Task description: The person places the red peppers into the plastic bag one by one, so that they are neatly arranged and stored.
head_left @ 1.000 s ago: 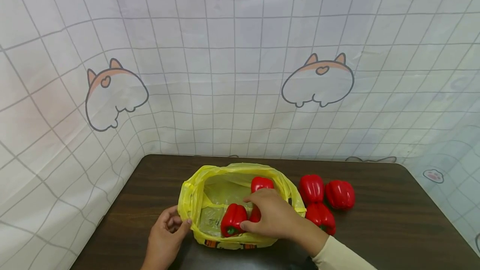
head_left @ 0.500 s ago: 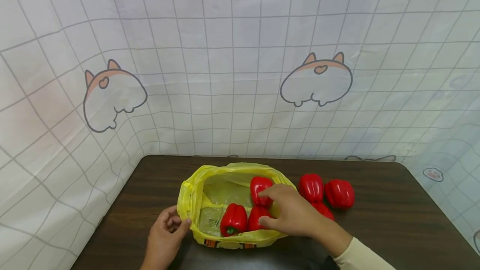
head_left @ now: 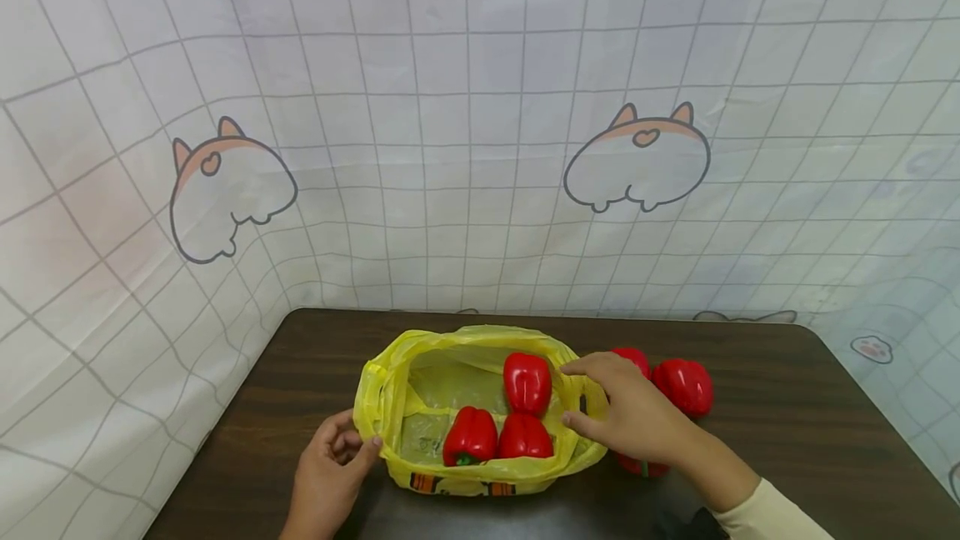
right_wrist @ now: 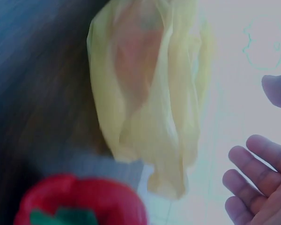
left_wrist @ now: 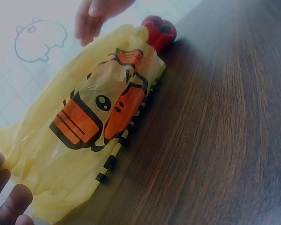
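Note:
A yellow plastic bag [head_left: 371, 413] lies with its mouth open in the head view, three red bell peppers inside: one pepper [head_left: 528, 383] at the back right, another [head_left: 471, 437] at the front, a third [head_left: 526, 438] beside it. At the bag's left side, my left hand [head_left: 330, 473] pinches the rim between thumb and curled fingers. My right hand [head_left: 637, 411] hovers over the right rim, fingers spread and nothing in them; the right wrist view also shows its fingers [right_wrist: 257, 176] apart from the bag. Duck-like print [left_wrist: 103, 103] covers the bag's front.
More red bell peppers lie right of the bag: one [head_left: 683, 386] in full view, another [head_left: 632, 358] and a third [head_left: 647, 467] partly hidden by my right hand. Dark wood-grain table [head_left: 787, 440] extends to the right. A white grid-patterned cloth [head_left: 480, 190] hangs behind.
My right hand has drawn back to the right, from over the peppers inside the bag to above its right rim, uncovering them. My left hand stays at the left rim.

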### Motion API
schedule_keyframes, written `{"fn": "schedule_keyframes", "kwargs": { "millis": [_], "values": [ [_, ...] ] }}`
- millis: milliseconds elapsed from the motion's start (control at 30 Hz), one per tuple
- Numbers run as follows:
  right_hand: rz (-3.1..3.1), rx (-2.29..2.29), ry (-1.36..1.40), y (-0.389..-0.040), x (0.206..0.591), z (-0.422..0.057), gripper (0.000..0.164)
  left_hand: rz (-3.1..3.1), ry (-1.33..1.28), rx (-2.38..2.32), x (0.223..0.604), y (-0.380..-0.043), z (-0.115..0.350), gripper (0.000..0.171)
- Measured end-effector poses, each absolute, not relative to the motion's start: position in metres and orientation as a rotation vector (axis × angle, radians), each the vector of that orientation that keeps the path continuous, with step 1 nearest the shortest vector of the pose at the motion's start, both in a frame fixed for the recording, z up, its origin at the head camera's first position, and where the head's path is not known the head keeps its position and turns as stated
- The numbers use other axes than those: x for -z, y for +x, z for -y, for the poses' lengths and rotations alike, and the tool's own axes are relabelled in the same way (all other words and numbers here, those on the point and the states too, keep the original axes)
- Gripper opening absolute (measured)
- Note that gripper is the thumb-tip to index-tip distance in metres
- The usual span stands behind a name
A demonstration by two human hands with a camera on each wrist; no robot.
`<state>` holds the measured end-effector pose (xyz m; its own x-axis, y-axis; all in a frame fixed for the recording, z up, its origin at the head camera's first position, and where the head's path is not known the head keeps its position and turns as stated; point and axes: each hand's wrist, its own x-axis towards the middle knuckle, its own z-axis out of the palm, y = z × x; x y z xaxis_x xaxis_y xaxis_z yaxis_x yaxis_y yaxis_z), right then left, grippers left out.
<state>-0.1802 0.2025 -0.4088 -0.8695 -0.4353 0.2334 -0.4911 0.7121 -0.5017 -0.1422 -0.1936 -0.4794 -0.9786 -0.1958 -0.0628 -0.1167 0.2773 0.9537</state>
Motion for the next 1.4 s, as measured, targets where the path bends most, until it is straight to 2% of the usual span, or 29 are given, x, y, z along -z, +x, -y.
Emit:
{"fn": "schedule_keyframes", "kwargs": {
  "millis": [967,1400],
  "values": [
    [2.848,-0.822,0.536,-0.188,0.414,-0.292,0.069,2.424,0.181,1.793,0.476,-0.141,0.192,0.051],
    [2.868,-0.791,0.543,-0.201,0.431,-0.328,0.073,2.405,0.202,1.814,0.479,-0.141,0.192,0.048]
  ]
}}
